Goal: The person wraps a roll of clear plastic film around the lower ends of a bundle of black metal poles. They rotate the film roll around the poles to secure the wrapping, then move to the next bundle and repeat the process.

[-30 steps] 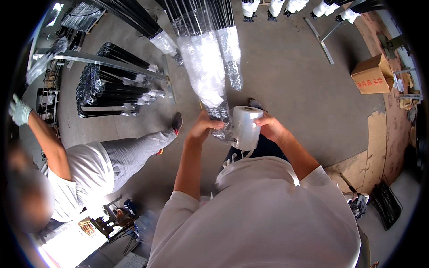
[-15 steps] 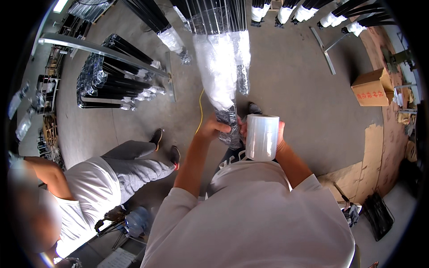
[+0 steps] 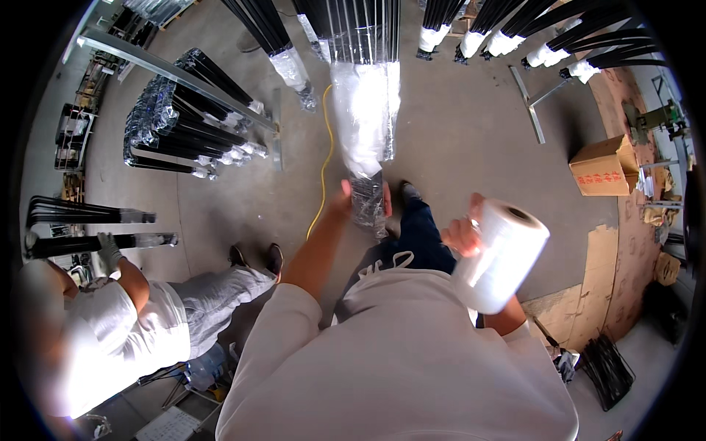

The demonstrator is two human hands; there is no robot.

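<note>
A bundle of black rods [image 3: 360, 33] hangs in front of me, its lower part wrapped in white and clear film. Around its dark, film-covered lower end [image 3: 367, 200] my left hand [image 3: 344, 197] is closed, the thumb side on the left and fingertips showing at the right edge. My right hand [image 3: 465, 234] grips a large roll of clear stretch film [image 3: 506, 253] off to the right, tilted so that its cardboard core shows at the top. Part of that hand is hidden behind the roll.
At left a co-worker in a white shirt [image 3: 162, 323] has a gloved hand [image 3: 110, 253] on a wrapped bundle. Wrapped bundles [image 3: 191, 140] rest on a metal rack; others hang at the far right. A yellow cable [image 3: 323, 165] crosses the floor. A cardboard box [image 3: 599, 167] stands right.
My right hand has carried the film roll away from the bundle, to the right and nearer me, tilting it. My left hand stays at the bundle's lower end. The co-worker's gloved hand has come into view.
</note>
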